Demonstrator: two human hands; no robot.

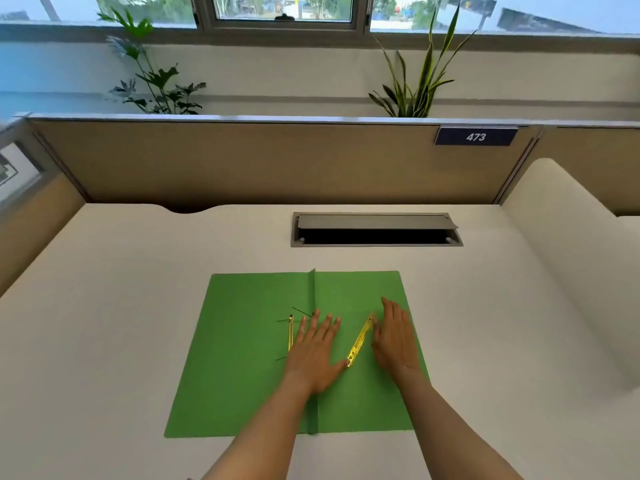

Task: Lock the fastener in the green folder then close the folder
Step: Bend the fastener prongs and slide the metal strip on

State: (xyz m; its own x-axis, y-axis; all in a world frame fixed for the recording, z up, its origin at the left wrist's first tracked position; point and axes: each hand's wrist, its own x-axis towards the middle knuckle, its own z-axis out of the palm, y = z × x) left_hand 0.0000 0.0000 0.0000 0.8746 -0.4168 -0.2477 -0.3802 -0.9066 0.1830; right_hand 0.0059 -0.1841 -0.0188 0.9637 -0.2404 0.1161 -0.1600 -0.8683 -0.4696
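A green folder [242,358] lies open and flat on the white desk, its spine running front to back down the middle. My left hand [313,351] rests flat over the spine, fingers spread, thumb tip touching the near end of a loose yellow fastener bar [360,341] that lies slanted on the right leaf. My right hand [394,337] lies flat just right of that bar, its thumb at the bar's far end. A second yellow fastener strip [290,336] with thin dark prongs sits on the left leaf, partly hidden by my left hand.
A grey cable hatch [375,230] with its lid raised is set into the desk behind the folder. A brown partition [242,161] with a sign reading 473 bounds the back and sides. Plants stand behind it by the window.
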